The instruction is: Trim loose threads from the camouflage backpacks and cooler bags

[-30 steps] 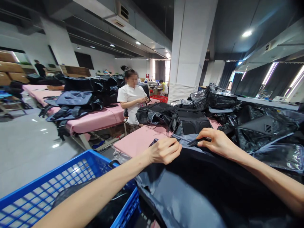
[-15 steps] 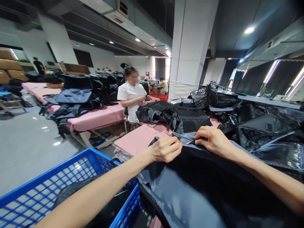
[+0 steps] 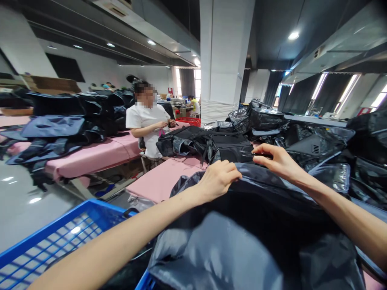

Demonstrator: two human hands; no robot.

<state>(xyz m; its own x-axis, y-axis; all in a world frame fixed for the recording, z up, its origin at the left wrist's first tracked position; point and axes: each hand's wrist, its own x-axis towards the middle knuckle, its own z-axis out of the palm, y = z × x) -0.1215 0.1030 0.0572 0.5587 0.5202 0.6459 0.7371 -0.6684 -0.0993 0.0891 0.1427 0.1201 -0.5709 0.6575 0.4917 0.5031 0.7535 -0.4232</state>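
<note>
A large black bag with grey lining [image 3: 223, 245] spreads open in front of me, its mouth edge raised. My left hand [image 3: 222, 175] is closed, pinching that edge near the middle. Just right of it and slightly higher, my right hand [image 3: 276, 159] is closed round small thread snips [image 3: 256, 154], whose thin pointed tip points left. The snips are above the bag's edge and look apart from the fabric. Whether their blades are spread is too small to tell.
A blue plastic basket [image 3: 81, 219] with dark bags inside stands at lower left. Black bags [image 3: 231, 145] lie on the pink-covered table [image 3: 154, 181] ahead, with more piled to the right. Across from me is a person in a white shirt [image 3: 148, 121], near another pink table [image 3: 96, 155].
My right hand has lifted the snips up and away from the bag's edge. My left hand keeps its pinch on the edge. The view has turned to the right.
</note>
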